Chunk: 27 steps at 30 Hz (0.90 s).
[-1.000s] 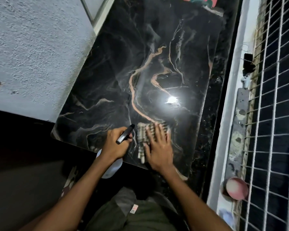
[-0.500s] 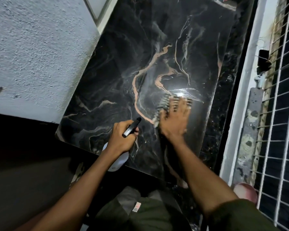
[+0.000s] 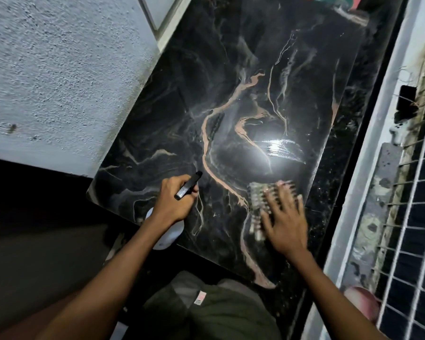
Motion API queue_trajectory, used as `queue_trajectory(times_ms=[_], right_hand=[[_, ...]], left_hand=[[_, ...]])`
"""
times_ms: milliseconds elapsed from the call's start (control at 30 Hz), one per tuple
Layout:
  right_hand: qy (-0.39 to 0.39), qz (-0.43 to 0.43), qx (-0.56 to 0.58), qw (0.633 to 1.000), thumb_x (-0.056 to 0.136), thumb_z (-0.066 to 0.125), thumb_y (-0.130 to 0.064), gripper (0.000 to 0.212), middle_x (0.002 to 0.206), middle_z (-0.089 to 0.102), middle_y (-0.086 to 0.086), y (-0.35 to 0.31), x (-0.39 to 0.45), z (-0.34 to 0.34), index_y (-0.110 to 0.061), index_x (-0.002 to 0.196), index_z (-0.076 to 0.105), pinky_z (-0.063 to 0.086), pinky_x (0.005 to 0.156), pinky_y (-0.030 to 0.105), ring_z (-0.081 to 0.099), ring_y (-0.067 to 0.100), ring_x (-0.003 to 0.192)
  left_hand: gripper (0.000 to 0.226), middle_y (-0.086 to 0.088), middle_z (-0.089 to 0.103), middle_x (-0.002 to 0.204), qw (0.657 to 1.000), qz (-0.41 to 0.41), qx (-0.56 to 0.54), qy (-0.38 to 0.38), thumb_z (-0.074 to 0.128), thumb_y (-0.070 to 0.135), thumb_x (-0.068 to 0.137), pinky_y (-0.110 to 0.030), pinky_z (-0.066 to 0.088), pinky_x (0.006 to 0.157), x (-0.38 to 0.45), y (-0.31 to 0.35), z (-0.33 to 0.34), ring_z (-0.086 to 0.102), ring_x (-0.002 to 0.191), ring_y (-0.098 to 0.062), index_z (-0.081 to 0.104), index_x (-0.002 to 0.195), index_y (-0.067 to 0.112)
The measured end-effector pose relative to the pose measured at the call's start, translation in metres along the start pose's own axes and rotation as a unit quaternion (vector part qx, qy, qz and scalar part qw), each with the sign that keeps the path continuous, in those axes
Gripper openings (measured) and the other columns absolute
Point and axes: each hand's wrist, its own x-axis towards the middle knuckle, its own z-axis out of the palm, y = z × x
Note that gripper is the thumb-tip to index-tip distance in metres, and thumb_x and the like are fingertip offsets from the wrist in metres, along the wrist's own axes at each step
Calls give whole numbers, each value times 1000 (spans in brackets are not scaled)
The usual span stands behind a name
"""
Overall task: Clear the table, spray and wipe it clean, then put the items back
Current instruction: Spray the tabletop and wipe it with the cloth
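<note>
We read no writing anywhere; our left hand grips the spray bottle at the table's near edge, our flat right hand has dragged the cloth nearer.

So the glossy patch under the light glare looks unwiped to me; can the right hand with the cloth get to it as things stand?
Probably yes. The right hand presses the cloth flat on the table, and the glare patch lies just beyond its fingertips with only bare marble between.
</note>
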Motion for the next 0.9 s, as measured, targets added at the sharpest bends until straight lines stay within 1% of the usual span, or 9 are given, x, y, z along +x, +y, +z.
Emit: queue_trajectory(times_ms=[167,233,300,367,433,567,767,833,900], right_hand=[[29,193,2,981,100,14,-65,74,171,-7,12,-24,86,-16,-29,164,6,9,126,57,-3,29,159],[26,131,19,991,101,21,-63,73,171,-7,13,-65,87,-10,-29,164,8,8,127,56,-4,29,159],[11,-6,39,999,102,31,-55,69,172,-4,11,-98,62,2,-30,164,13,6,127,56,-6,28,159],[-16,-111,47,993,102,37,-51,67,173,2,7,-111,26,10,-32,163,19,10,127,55,-3,24,160],[-30,-140,43,989,101,39,-50,66,173,6,5,-94,-2,16,-34,162,21,15,126,54,2,22,160],[-8,-39,6,999,103,30,-53,65,173,4,4,-18,0,2,-35,163,15,13,126,57,3,22,160],[35,229,24,972,102,15,-61,71,170,-13,11,12,142,-36,-29,164,0,3,127,56,-10,28,158],[28,214,31,976,102,14,-63,73,170,-14,14,-24,171,-37,-27,164,-2,2,127,56,-11,31,158],[26,119,43,992,102,17,-61,72,170,-10,15,-71,174,-29,-28,164,4,2,128,55,-9,31,158]], left_hand=[[23,1,68,61,1000,-5,3,6,59,-4,72,-44,53,54,-2,5,14,66,60,-24,66,67,17],[21,0,68,60,1000,-7,1,-1,58,-1,71,-46,54,53,-2,7,19,66,57,-25,66,66,18],[17,-1,65,57,1000,4,8,-15,60,2,70,-43,49,49,1,11,24,61,52,-22,64,65,18],[19,1,61,53,999,18,16,-22,62,0,70,-30,39,45,6,19,27,53,47,-12,62,64,18],[21,2,63,55,999,19,18,-26,61,-3,69,-23,37,47,11,28,28,54,48,-6,63,65,18],[15,-5,69,63,999,29,17,-25,60,1,68,-30,45,50,24,34,32,64,58,-18,67,67,14],[23,1,69,62,999,44,17,-13,62,-6,69,-19,41,49,42,46,31,58,52,-6,68,67,15],[20,0,70,64,999,46,14,-3,61,-6,69,-22,44,49,45,47,28,62,54,-10,68,68,13],[16,-4,70,62,999,52,16,6,61,-3,68,-32,47,49,48,46,23,65,57,-21,67,66,13]])
